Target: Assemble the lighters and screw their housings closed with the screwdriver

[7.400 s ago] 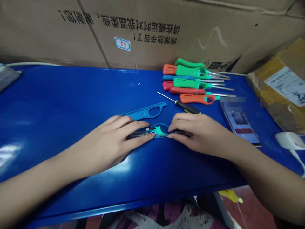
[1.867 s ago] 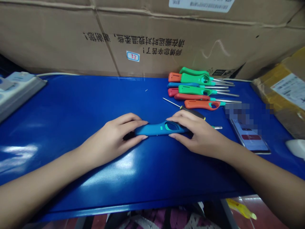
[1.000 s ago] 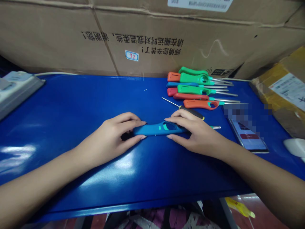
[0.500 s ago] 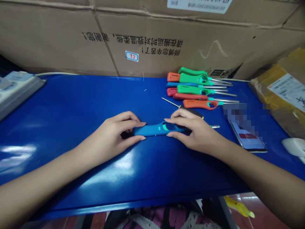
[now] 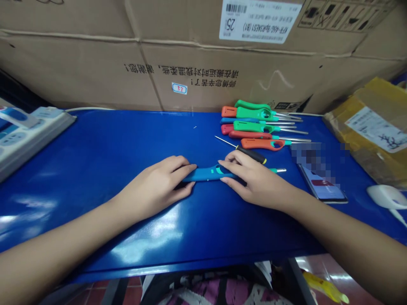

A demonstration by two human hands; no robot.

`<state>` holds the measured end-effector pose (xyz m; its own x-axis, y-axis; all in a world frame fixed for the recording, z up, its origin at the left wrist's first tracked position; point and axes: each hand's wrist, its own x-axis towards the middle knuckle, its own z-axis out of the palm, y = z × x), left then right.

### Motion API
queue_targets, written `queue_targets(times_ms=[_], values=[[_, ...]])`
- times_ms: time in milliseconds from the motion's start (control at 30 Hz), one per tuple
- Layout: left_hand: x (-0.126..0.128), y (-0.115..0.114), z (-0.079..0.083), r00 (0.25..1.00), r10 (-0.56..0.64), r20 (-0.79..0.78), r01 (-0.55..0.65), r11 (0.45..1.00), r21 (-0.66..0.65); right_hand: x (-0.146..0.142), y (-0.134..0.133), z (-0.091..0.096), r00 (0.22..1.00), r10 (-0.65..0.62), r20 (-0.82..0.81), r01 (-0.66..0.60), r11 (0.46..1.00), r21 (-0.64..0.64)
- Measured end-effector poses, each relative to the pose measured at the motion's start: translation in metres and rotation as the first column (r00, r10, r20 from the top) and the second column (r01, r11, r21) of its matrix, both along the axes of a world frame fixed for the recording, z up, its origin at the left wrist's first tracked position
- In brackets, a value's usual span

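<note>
A blue gas lighter (image 5: 205,174) lies on its side on the blue table, its metal tip pointing right. My left hand (image 5: 165,180) grips the handle end between thumb and fingers. Around the trigger and neck end, my right hand (image 5: 251,176) holds the same lighter, hiding part of it; the metal tip shows beyond my knuckles. Just behind my right hand lies a screwdriver (image 5: 251,154) with a black and yellow handle. Farther back is a row of several lighters in green, red, orange and blue, the nearest being an orange lighter (image 5: 257,144).
A large cardboard box (image 5: 95,76) stands along the back edge. At left is a power strip (image 5: 38,131). To the right are a phone (image 5: 324,184), a white charger (image 5: 386,196) and a taped carton (image 5: 340,123). A tiny white piece (image 5: 195,127) lies behind my hands.
The camera view has tilted up a little, showing more of the large box. My left hand sits slightly farther along the lighter's handle; both hands still hold it.
</note>
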<state>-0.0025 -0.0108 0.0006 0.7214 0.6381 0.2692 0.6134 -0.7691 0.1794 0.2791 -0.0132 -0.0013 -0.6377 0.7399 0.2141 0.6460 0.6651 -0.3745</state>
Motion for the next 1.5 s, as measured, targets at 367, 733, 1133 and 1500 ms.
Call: queue_targets(times_ms=[367,733,1133,1500], values=[[-0.002,-0.001,0.008,0.998,-0.029,0.060,0.031,0.999,-0.039,0.004,-0.001,0.011,0.999,0.037,-0.028,-0.038,0.999,-0.029],[-0.001,-0.004,0.003,0.985,-0.099,0.140,0.105,0.994,-0.038,0.002,-0.004,0.006,0.998,0.029,-0.052,-0.027,0.999,0.022],[-0.010,0.006,0.017,0.988,0.002,0.155,0.001,1.000,-0.014,0.004,-0.004,0.012,0.971,-0.136,-0.198,0.141,0.990,0.012],[-0.009,0.008,0.011,0.980,-0.108,0.165,0.120,0.990,-0.067,0.005,-0.005,0.007,0.979,-0.097,-0.178,0.100,0.995,0.008]])
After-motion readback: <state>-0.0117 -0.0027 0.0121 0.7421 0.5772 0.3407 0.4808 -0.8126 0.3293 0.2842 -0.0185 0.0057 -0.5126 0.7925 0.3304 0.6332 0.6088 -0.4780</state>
